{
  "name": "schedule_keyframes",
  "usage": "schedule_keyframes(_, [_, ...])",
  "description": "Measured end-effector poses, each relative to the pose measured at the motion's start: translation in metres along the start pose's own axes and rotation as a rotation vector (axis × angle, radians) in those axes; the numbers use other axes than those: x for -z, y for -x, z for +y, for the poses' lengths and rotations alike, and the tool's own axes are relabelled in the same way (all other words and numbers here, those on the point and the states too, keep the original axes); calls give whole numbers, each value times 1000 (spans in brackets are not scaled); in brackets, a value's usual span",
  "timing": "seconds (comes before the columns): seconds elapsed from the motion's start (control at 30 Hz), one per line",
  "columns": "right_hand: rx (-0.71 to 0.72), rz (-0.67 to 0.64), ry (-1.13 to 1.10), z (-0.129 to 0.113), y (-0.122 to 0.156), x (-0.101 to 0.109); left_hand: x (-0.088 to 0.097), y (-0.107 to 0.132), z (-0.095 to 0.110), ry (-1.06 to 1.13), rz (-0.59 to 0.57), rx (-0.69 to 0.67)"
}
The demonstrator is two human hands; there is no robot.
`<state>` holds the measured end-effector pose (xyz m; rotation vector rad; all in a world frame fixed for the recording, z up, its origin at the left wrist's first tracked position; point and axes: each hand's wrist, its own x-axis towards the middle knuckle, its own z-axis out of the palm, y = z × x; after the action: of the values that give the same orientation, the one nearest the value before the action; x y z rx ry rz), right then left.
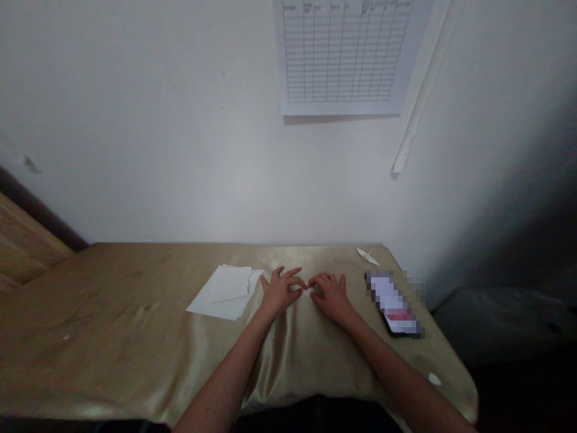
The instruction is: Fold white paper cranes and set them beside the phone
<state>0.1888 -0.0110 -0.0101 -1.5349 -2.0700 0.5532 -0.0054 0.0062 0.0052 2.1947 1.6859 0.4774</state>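
Observation:
Between my two hands lies a small white piece of paper (307, 291), low over the cloth-covered table and mostly hidden by fingers. My left hand (280, 293) pinches its left side with thumb and forefinger, the other fingers raised and spread. From the right, my right hand (331, 294) grips the same piece, its fingertips almost meeting those of the left. A stack of white paper sheets (223, 293), the top one with a torn edge, rests just left of my left hand.
A phone (393, 304) with a lit, blurred screen lies to the right. Behind it sits a folded paper shape (367, 257). A white scrap (434, 379) is near the table's right edge. The gold tablecloth (112, 337) is wrinkled in front. A printed chart (342, 60) hangs on the wall.

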Motion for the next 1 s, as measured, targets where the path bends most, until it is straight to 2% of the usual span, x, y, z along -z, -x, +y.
schedule_keyframes(0.3, [41, -116, -32, 13, 3, 10, 0, 1, 0, -16, -16, 9])
schedule_keyframes(0.63, [119, -112, 12, 19, 7, 7, 2, 3, 2, -30, 13, 18])
schedule_keyframes(1.0, [197, 35, 17, 20, 2, 9, -8, 3, 5, -55, 133, -48])
